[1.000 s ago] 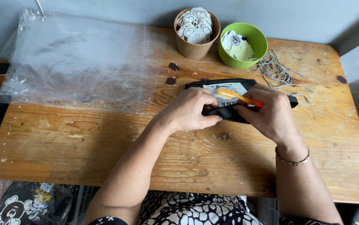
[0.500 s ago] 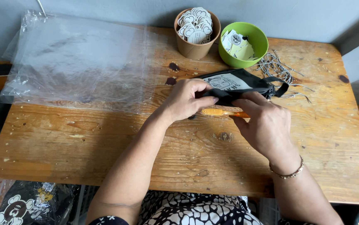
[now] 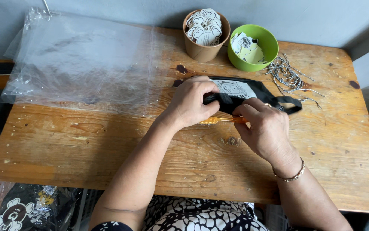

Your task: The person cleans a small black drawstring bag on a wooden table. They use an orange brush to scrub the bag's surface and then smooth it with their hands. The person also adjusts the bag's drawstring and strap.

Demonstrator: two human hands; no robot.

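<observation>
Two hands [image 3: 231, 111]; one black pouch [image 3: 253, 90]

A: From where does the head view look?

B: From above the near edge of the wooden table [image 3: 107, 171], facing down and toward the grey wall behind it.

A: How near?

B: Close. The table fills almost the whole picture, with its far corners inside it and the wearer's own forearms rising from the bottom edge.

A: Any second view?

B: Just this one.
</observation>
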